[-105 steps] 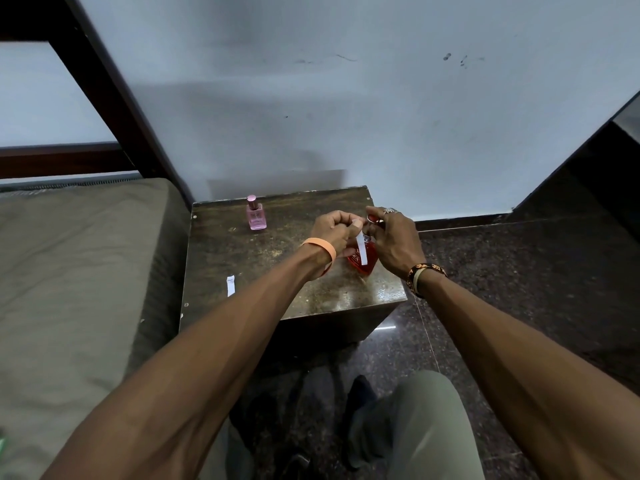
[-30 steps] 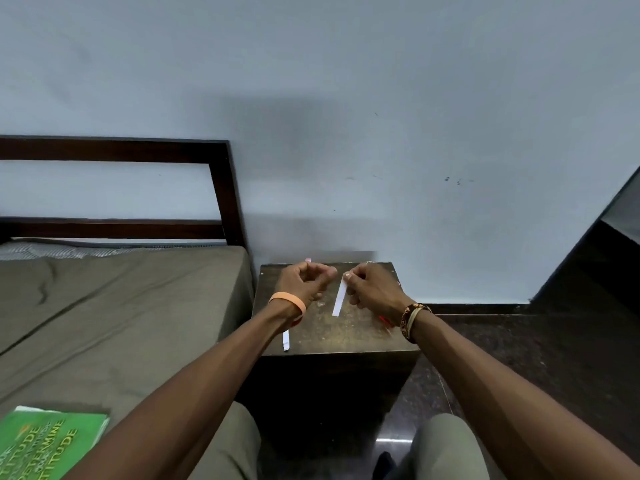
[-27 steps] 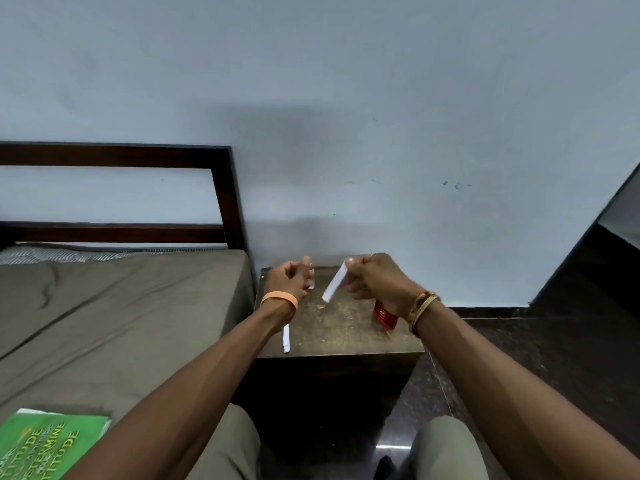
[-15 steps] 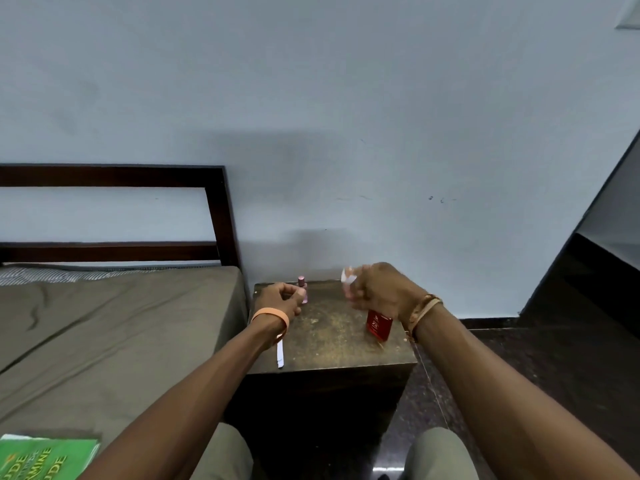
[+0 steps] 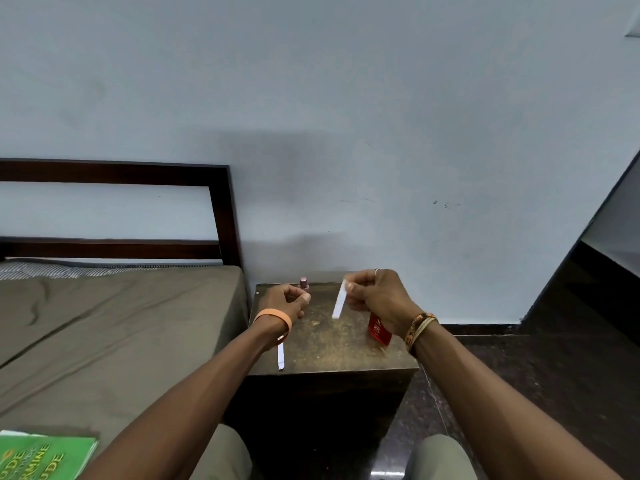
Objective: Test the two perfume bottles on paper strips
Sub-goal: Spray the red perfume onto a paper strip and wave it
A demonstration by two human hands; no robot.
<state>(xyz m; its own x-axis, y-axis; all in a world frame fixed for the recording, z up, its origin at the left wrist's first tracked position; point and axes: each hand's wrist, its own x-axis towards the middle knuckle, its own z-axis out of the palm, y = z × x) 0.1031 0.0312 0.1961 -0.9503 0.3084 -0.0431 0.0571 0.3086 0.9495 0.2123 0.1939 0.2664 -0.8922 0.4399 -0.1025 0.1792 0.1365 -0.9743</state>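
- White paper strip (image 5: 339, 304): pinched at top by your right hand (image 5: 377, 299); keep it off the worn brown tabletop (image 5: 332, 344).
- Left hand (image 5: 285, 303): loosely curled, holding nothing visible.
- Red glass perfume bottle (image 5: 379, 332): stands just beside; don't knock it.

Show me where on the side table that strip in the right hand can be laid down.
The bare patch is mid-table, bordered by the lying strip on the left and the red bottle on the right. The back-left is crowded: left hand in front of the pink bottle.
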